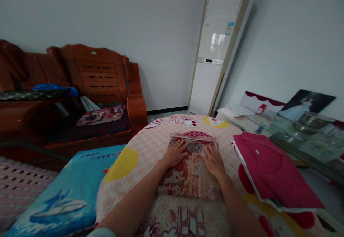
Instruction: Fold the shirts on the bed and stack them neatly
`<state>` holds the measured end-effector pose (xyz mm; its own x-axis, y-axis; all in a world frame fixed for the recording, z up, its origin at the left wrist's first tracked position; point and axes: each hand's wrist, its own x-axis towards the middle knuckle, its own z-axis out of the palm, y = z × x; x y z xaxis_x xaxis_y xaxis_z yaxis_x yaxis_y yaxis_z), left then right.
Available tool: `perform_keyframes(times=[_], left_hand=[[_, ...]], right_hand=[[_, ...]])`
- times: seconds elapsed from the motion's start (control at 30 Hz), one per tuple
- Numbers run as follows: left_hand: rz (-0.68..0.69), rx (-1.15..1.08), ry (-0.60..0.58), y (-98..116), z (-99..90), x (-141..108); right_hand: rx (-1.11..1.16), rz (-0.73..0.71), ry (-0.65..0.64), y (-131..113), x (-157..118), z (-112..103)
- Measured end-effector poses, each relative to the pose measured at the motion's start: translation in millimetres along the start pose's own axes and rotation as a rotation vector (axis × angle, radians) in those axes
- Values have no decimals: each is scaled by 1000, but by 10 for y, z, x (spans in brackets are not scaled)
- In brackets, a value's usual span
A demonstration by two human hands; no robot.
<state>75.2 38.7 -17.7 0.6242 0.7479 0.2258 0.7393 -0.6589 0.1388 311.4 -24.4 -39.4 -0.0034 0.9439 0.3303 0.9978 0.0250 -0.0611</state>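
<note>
A folded, patterned cloth (192, 172) in rust, grey and beige lies on a round table covered with a pink printed tablecloth (150, 136). My left hand (175, 153) rests flat on the cloth's upper left part, fingers spread. On its upper right part lies my right hand (213, 159), also flat with fingers stretched out. Neither hand grips anything. The cloth's far edge shows a pale strip. To the right, a folded crimson garment (271, 169) lies over something white on the table.
A blue printed cushion or bag (72, 190) is left of the table. Behind it stands a wooden sofa (99, 76) with clothes on it. A glass shelf (298, 136) with bowls borders the right side. A tall white air conditioner (212, 51) stands in the corner.
</note>
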Motion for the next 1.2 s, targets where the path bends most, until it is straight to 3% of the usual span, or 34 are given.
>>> perform_keyframes(times=[0.2,0.3,0.4,0.47,0.57,0.9,1.07,1.2], left_hand=[[-6,-82,14,-1,3,1],[-49,-258,130,-65,-42,1],[-263,-437,337,-206,-115,-28],[-432,-505,408,-312,-156,-54],[-546,-562,384,-419,-181,-77],[-614,-498,318,-430,-180,-30],[-751,-494,244,-433,-224,64],[-781,-484,177,-441,-228,194]], right_hand=[[27,77,2,-6,-4,13],[129,39,90,47,-21,44],[299,80,227,154,-61,76],[407,157,295,226,-89,86],[459,221,317,279,-113,79],[377,250,272,255,-121,11],[347,238,237,252,-69,10],[298,178,219,249,30,-14]])
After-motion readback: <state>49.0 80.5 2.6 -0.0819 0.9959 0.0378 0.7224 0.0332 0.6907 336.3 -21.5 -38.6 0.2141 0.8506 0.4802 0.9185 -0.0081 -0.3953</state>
